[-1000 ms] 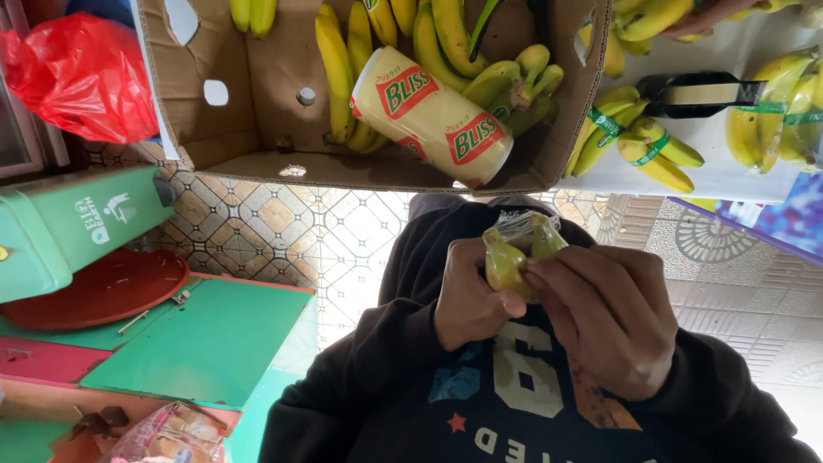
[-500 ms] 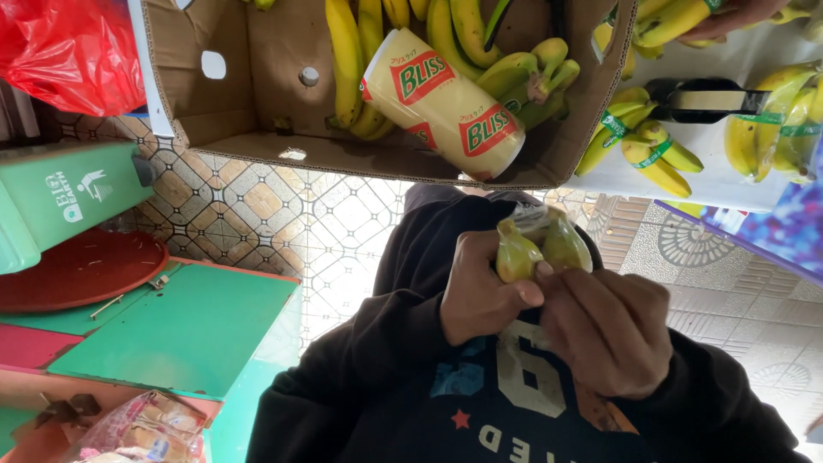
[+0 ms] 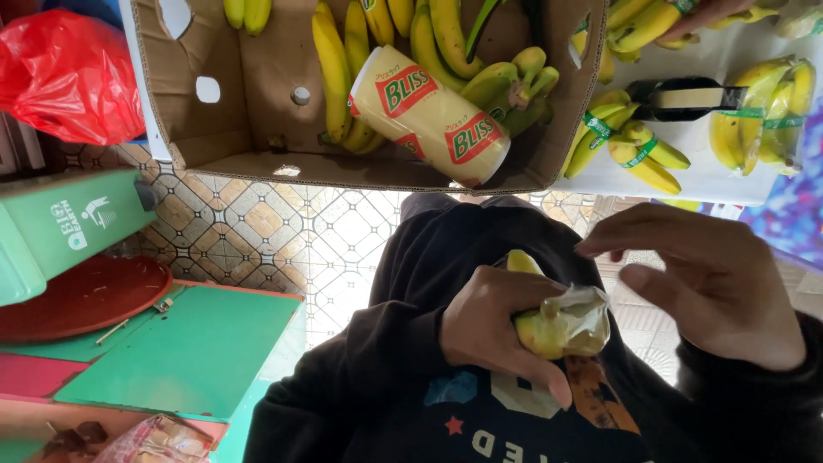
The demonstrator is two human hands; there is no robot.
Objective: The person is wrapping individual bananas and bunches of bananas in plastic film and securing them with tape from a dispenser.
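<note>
My left hand [image 3: 489,330] is closed around a small bunch of yellow-green bananas [image 3: 561,324] partly wrapped in clear plastic film, held over my lap against my dark sweatshirt. My right hand [image 3: 703,283] hovers just right of the bunch with its fingers spread; it holds nothing and does not touch the wrap. A banana tip sticks out above my left hand.
Above my lap is a cardboard box [image 3: 257,129] holding loose bananas [image 3: 339,60] and a cream roll with red labels [image 3: 429,116]. Banded banana bunches [image 3: 630,146] and a black tape dispenser [image 3: 686,99] lie on a white surface. At the left are a red bag [image 3: 64,73], a green container [image 3: 60,227], a red tray [image 3: 81,296] and a green board [image 3: 189,351].
My right hand has let go of the wrapped bunch and drawn away to the right, fingers spread. My left hand still holds the bunch, now lower.
</note>
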